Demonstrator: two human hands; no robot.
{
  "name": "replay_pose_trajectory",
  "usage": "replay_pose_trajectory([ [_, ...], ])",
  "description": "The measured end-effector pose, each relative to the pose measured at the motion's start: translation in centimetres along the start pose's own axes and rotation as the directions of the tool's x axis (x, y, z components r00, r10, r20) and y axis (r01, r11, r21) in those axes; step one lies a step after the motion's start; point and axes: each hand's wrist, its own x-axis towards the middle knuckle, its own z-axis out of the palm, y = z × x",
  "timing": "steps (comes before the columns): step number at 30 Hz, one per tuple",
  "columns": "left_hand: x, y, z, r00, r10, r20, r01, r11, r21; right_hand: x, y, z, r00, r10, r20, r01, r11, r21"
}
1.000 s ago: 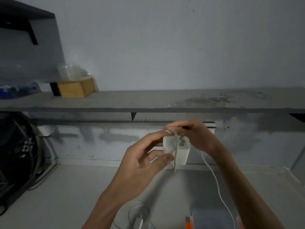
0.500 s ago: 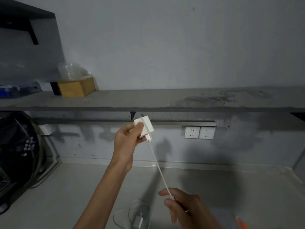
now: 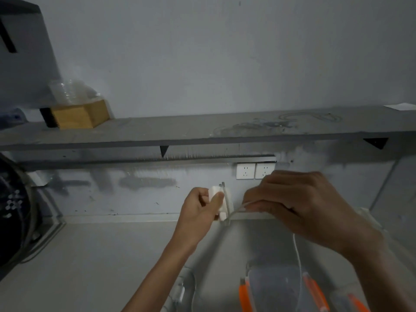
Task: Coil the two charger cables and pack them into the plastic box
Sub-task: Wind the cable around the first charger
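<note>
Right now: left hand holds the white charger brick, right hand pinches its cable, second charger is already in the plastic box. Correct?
One error. The head view shows the second charger lying on the table left of the plastic box, not in it. The rest holds: left hand holds the white charger brick, right hand pinches its cable.

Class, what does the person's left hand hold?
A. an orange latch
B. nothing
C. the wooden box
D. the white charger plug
D: the left hand grips the white charger plug in the air, while the right hand pinches its cable.
</note>
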Motion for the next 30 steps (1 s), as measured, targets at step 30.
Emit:
replay_pose_trajectory([
  [30,-3.2,5.1,-1.3,0.934,0.316,0.168,-0.294,0.945,-0.143,-1.2,6.9,13.9,0.706,0.661,0.253,-0.53,0.257,0.808],
])
